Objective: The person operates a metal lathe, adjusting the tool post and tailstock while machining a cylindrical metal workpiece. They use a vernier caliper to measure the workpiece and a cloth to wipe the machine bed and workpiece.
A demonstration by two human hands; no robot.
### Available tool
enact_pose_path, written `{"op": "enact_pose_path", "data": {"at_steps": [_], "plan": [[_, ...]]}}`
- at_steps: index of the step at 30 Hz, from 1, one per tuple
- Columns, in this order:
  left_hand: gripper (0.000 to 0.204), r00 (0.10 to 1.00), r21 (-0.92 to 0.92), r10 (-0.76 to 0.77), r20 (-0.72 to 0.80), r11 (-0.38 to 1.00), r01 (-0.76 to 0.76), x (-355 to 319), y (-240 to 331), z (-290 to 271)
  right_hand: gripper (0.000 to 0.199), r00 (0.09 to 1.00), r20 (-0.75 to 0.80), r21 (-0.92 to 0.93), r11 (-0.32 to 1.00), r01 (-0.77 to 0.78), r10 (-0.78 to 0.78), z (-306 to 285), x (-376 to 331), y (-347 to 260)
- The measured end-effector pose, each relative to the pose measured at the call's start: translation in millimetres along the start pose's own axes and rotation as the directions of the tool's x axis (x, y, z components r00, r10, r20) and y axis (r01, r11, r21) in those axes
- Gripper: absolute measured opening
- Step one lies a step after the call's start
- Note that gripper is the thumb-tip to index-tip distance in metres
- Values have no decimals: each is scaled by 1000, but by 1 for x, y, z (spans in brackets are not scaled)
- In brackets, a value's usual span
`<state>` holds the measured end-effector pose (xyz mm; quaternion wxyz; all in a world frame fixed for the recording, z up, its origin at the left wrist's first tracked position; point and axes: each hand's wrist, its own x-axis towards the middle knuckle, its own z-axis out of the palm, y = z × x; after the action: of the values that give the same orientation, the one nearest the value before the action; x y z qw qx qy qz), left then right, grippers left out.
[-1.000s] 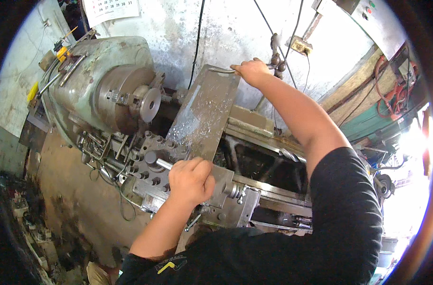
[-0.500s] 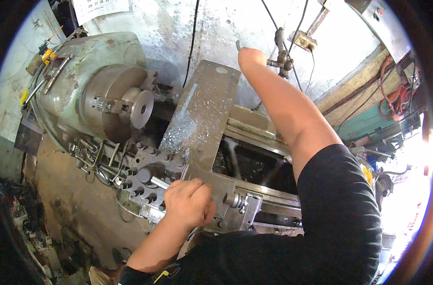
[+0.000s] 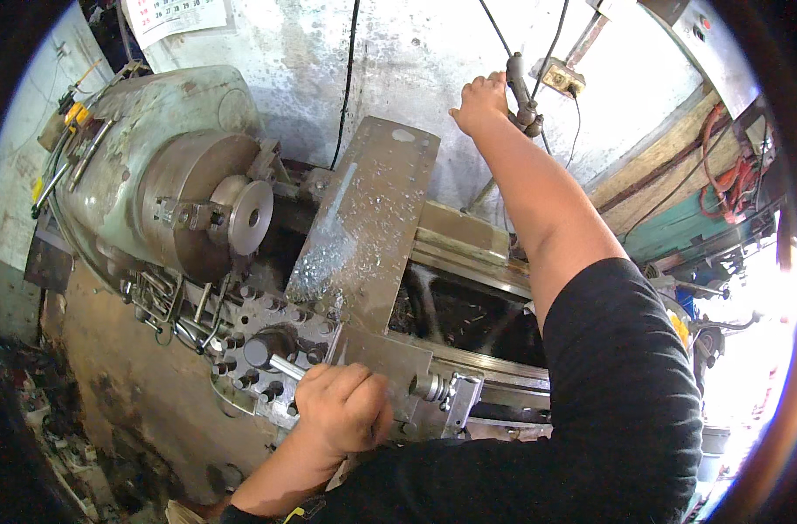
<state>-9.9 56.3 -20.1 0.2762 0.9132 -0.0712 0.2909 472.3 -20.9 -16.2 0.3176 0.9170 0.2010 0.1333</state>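
Reaching farther back than before, the right hand [image 3: 479,103] now grips the jointed lamp arm [image 3: 520,92] above the lathe, while the left hand [image 3: 344,409] stays clenched on the carriage handle [image 3: 286,368], so repositioning that arm seems next.

A wall calendar [image 3: 178,15] hangs on the far wall at the upper left, above the lathe headstock [image 3: 154,157]. It is a white rectangular sheet, cut off by the top edge, with rows of small dark print and some red marks. At the far upper right, a grey metal box [image 3: 708,44] carries a small red dot. No packages or screens show anywhere.
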Motion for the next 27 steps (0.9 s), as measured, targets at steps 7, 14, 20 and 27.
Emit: {"op": "enact_pose_path", "data": {"at_steps": [7,14,20,27], "plan": [[27,998,-57,8,-60,998,-12,0,-4,4,75,983,183,-132,991,-5,29,-2,4,6],[21,994,-45,25,-104,999,-30,2,0,6,63,918,-87,402,829,388,-387,2,-88,-27],[13,987,-25,32,-158,999,-36,3,2,9,46,832,-73,940,242,242,-550,-28,-250,10],[7,973,-22,28,-230,999,-34,0,8,13,27,969,195,867,-435,-243,-152,-23,-430,54]]}}
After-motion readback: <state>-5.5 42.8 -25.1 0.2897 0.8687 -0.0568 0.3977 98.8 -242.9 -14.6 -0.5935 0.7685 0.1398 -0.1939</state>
